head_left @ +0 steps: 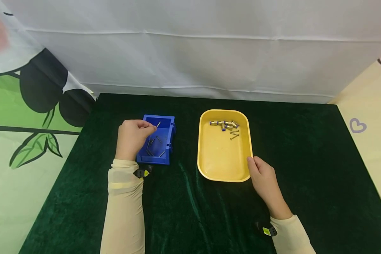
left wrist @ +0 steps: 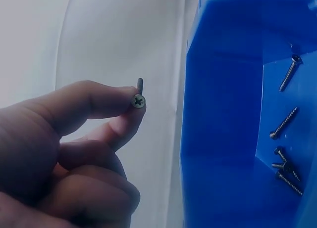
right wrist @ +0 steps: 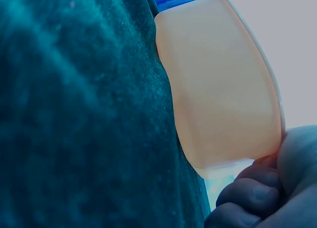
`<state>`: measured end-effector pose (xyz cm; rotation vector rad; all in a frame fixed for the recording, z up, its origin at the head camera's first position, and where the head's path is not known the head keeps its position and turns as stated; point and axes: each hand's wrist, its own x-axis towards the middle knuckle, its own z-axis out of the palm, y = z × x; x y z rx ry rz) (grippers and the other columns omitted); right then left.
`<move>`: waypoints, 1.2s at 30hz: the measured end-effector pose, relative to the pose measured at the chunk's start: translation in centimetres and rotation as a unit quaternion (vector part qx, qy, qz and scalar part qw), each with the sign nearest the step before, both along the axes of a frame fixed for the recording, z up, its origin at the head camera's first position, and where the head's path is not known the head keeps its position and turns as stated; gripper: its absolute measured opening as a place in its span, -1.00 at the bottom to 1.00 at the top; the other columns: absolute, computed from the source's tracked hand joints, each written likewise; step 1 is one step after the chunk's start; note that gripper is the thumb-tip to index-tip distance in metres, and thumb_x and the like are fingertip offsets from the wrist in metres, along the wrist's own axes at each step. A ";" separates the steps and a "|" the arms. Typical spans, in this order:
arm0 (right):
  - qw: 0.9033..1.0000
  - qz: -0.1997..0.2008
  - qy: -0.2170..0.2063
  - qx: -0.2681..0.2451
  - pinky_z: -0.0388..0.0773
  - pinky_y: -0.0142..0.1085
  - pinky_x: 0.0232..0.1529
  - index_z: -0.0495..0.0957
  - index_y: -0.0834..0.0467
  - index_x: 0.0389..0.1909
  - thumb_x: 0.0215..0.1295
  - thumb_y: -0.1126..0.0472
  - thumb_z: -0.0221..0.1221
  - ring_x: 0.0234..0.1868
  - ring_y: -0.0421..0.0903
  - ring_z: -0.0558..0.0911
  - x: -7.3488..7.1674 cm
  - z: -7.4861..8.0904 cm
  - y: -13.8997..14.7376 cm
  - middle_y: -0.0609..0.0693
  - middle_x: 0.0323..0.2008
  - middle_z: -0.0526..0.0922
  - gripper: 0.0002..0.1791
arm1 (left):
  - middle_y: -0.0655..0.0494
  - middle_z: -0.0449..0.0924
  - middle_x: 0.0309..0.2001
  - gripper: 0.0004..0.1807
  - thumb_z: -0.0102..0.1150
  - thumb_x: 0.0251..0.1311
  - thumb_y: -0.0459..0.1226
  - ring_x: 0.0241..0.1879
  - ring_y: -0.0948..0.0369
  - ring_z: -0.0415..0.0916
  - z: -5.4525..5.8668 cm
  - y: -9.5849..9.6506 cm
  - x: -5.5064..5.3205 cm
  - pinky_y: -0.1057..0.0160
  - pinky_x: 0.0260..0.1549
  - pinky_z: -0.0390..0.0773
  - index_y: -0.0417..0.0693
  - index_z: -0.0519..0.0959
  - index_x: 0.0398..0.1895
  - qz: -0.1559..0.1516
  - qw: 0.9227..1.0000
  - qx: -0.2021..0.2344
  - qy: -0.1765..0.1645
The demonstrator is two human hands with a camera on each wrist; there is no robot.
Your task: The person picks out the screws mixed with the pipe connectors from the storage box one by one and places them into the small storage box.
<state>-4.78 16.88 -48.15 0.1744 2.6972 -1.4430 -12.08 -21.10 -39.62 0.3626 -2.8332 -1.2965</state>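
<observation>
Over the green desk (head_left: 289,141), a slanting screw (head_left: 158,124) is pinched by the left hand (head_left: 133,137), fingers (left wrist: 99,99) closed, left of the yellow tray (head_left: 222,162) gripped by the right hand (head_left: 265,180).

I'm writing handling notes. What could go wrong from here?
The left hand pinches a thin screw, which might slip and drop. The right hand grips the yellow tray by its edge; a tug could slide the fittings inside. Loose screws lie close to those fittings, so they may get mixed.
</observation>
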 end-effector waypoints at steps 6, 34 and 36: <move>1.000 0.001 -0.002 -0.003 0.39 -0.29 -0.58 0.54 0.18 -0.23 0.53 -0.24 -0.17 -0.57 0.03 0.46 0.0 0.2 0.0 0.10 -0.47 0.52 -0.43 | -0.01 0.66 -0.09 -0.72 0.21 0.35 -0.06 -0.19 0.06 0.47 0.2 -0.2 0.1 0.22 -0.31 0.46 -0.06 0.72 -0.17 0.016 1.000 0.006 -0.016; 1.000 0.006 -0.004 -0.005 0.40 -0.29 -0.58 0.54 0.18 -0.23 0.55 -0.20 -0.16 -0.57 0.03 0.46 -0.1 0.5 0.1 0.10 -0.47 0.52 -0.46 | 0.11 0.38 -0.62 -0.84 0.30 0.28 -0.11 -0.60 0.15 0.34 0.8 9.6 -0.4 0.28 -0.64 0.29 0.02 0.73 -0.30 -0.118 0.991 0.011 0.056; 1.000 0.006 -0.004 -0.006 0.41 -0.29 -0.58 0.53 0.17 -0.24 0.55 -0.19 -0.15 -0.57 0.04 0.47 0.0 0.4 0.1 0.10 -0.47 0.52 -0.47 | 0.09 0.38 -0.62 -0.84 0.30 0.28 -0.13 -0.60 0.14 0.34 0.7 10.8 -0.5 0.28 -0.64 0.31 -0.01 0.73 -0.29 -0.130 0.990 0.015 0.060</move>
